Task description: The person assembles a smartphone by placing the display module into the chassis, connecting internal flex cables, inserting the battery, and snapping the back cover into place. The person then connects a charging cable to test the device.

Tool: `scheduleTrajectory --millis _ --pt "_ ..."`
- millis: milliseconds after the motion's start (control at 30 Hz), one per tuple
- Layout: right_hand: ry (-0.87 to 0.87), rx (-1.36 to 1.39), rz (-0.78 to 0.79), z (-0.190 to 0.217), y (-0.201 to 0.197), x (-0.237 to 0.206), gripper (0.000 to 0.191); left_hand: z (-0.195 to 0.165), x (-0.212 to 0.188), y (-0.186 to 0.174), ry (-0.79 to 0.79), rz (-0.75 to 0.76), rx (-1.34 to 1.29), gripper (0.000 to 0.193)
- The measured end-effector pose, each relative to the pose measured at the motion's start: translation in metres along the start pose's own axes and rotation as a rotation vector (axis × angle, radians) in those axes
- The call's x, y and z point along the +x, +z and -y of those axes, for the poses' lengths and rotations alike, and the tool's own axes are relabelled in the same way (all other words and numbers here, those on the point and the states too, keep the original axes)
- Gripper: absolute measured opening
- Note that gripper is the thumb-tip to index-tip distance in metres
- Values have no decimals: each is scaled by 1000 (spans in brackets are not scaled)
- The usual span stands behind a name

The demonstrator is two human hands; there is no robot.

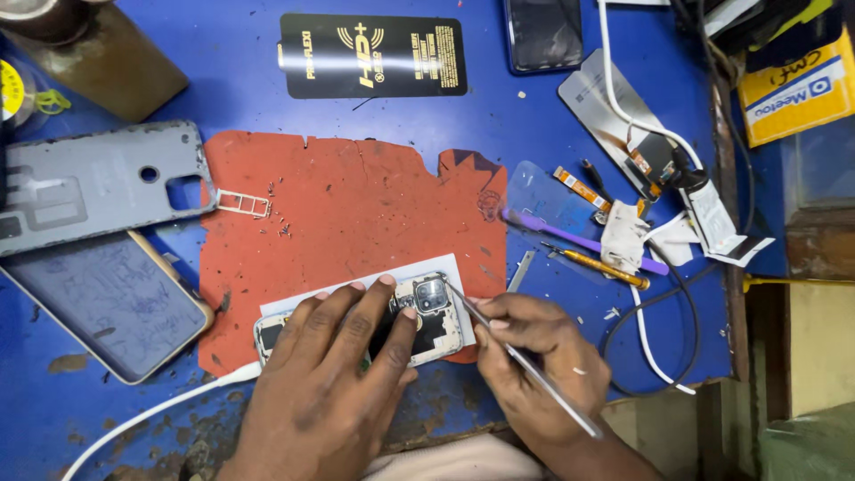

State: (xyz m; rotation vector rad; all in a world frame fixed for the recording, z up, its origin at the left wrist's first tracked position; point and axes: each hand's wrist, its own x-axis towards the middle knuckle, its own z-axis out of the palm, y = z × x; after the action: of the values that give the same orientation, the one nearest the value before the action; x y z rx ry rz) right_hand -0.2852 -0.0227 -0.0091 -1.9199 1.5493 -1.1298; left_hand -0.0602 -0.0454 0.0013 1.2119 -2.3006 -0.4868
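Note:
An opened phone (426, 313) with its back off lies on a white card (445, 268), on an orange-red work mat (356, 205). My left hand (334, 374) lies flat over the phone and covers most of it. Only the camera end shows past my fingertips. My right hand (534, 365) grips thin metal tweezers (521, 356). Their tip rests at the phone's top edge beside the camera block.
A grey phone back cover (89, 183) and a phone lying screen-up (102, 303) sit at the left. A SIM tray (242, 204) and tiny screws lie on the mat. A screwdriver (595, 264), purple tool (579, 239), flex parts and cables crowd the right. A black screen-protector pack (374, 55) lies at the back.

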Motion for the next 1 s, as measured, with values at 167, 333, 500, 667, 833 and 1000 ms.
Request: scheduleTrajectory --millis 167,333,500,667,833,1000 --pt "-114 -32 36 7 1 8 26 2 -4 7 -36 19 -24 48" --pt "-92 -37 57 4 1 7 26 4 -5 13 -73 32 -21 44" --pt "-82 -2 46 0 3 6 26 8 -7 17 -68 14 -17 43" --pt "-66 -78 68 2 2 7 20 8 -8 19 -68 4 -28 42" --pt "45 -4 144 1 -7 12 17 8 -7 20 -76 20 -11 43" --pt "142 131 136 -2 -5 15 13 8 -6 21 -72 44 -7 45"
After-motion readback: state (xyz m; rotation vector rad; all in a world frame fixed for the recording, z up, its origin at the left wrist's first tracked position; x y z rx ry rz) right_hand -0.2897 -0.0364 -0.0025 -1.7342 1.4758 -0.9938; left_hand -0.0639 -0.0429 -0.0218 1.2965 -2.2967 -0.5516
